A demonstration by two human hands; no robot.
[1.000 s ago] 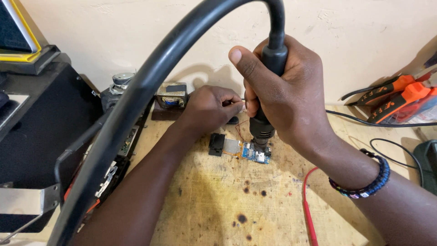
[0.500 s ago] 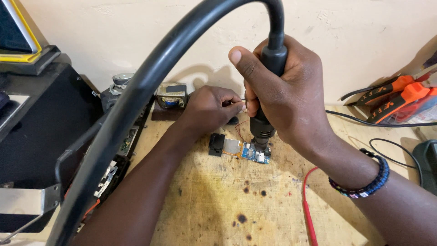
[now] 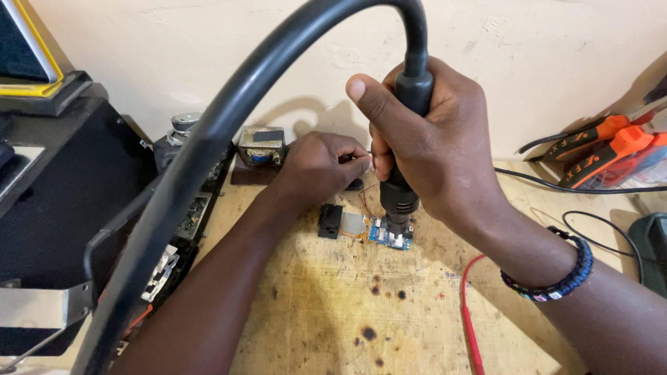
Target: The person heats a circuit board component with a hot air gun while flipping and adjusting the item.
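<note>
Orange tools far right – red lead, small transformer by wall.

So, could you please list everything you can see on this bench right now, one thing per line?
hot-air tool handle: one, black, upright in the right hand, nozzle down on the circuit board
hose: one, black, thick, arching from the handle's top to the lower left
small circuit board: one, blue, bench centre under the nozzle
black component: one, just left of the board, joined by a silvery strip
transformer: one, metal, by the wall
workbench: one, pale wood, burn-marked
red lead: one, bench right
orange-handled tools: several, far right
black case: one, left
beaded bracelet: one, blue, right wrist
left hand: pinching something thin above the board
right hand: gripping the handle
</note>
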